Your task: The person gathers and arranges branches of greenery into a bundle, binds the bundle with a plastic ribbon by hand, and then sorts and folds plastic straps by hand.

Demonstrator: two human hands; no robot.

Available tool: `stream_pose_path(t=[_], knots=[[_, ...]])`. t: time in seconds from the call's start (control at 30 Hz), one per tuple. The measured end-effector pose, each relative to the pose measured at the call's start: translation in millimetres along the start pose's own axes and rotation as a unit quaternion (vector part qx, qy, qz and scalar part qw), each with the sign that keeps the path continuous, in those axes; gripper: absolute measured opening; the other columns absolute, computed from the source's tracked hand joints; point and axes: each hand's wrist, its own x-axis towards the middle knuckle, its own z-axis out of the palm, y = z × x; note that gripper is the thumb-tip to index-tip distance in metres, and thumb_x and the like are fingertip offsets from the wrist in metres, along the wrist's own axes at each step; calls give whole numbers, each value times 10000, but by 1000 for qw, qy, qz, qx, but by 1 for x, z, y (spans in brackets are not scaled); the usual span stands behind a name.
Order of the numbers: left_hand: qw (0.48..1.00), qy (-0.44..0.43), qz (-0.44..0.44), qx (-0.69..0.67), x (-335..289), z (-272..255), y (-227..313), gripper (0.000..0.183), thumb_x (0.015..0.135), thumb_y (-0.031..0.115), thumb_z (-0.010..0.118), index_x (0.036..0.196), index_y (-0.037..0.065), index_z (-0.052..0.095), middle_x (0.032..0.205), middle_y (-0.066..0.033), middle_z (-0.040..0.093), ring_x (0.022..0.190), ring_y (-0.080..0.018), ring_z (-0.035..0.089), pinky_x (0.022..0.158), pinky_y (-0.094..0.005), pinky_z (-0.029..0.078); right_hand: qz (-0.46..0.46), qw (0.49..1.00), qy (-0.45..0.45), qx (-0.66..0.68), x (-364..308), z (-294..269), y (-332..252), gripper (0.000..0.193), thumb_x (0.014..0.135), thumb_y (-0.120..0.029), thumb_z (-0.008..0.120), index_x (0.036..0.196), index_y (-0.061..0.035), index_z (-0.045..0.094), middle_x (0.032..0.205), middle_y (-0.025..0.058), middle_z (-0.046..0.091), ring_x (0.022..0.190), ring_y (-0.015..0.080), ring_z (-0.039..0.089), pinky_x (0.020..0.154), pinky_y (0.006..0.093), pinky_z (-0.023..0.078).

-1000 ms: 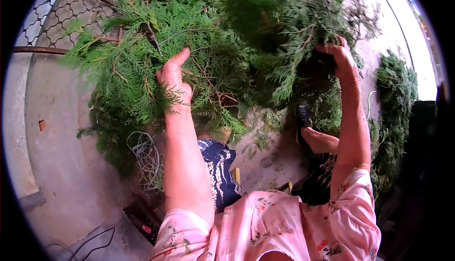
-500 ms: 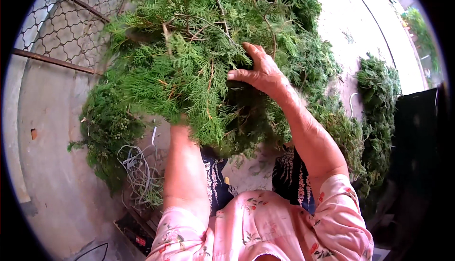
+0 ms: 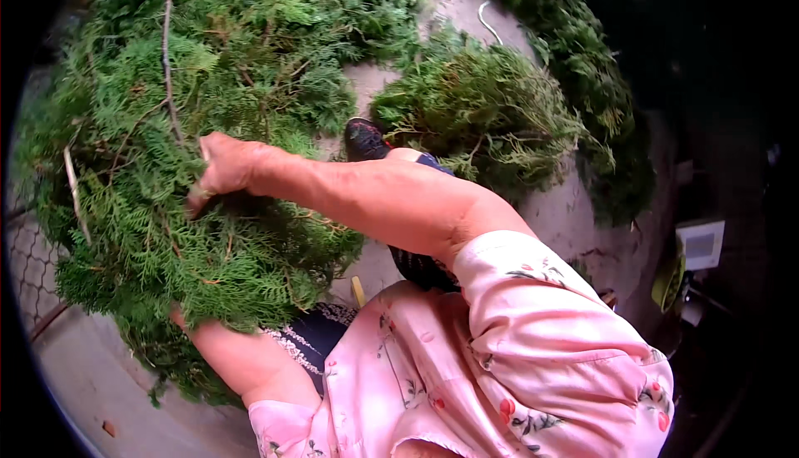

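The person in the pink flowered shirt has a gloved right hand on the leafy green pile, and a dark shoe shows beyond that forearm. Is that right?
Not quite: the head view shows the right hand bare, not gloved. The rest holds: it is on the leafy green pile, the shirt is pink and flowered, and a dark shoe shows beyond the forearm.

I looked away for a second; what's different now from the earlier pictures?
The right hand has moved leftward across the body onto the green branches; whether it grips them is unclear. The left hand, visible at first, is hidden under greenery, its forearm showing. The view has swung right. The far-right pile and pale cord beside it stayed put.
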Motion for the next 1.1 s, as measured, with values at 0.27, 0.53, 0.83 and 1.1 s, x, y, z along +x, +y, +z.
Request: stream_pose_path(t=[0.27, 0.53, 0.83, 1.1], knots=[[988, -103, 91, 71, -8, 47, 51, 316, 897, 219, 441, 1135, 34, 535, 1070, -95, 585, 890, -189, 563, 827, -317, 451, -221, 937, 110, 246, -65, -37, -36, 438, 532, 28, 763, 921, 44, 563, 761, 86, 618, 674, 168, 580, 575, 309, 505], [972, -168, 141, 89, -13, 63, 57, 332, 903, 122, 488, 1192, -40, 472, 1098, -109, 567, 971, -195, 565, 868, -280, 450, -365, 793, 311, 377, -147, -143, -72, 283, 663, -3, 687, 924, -18, 578, 833, 58, 613, 735, 178, 590, 648, 324, 506], [887, -177, 111, 412, -73, -45, -35, 276, 843, 202, 601, 971, -44, 608, 837, -77, 637, 740, -143, 557, 699, -267, 452, -331, 549, 654, 401, -267, -262, 30, 413, 671, -116, 756, 1024, -20, 563, 976, 45, 601, 819, 167, 558, 762, 310, 472], [842, -139, 179, 489, -113, -45, -27, 275, 880, 227, 510, 934, -20, 618, 878, -184, 636, 759, -321, 597, 689, -361, 456, -33, 496, 731, 467, -301, -333, 253, 471, 650, -171, 799, 982, 73, 571, 1056, 124, 592, 897, 209, 543, 788, 315, 443]])
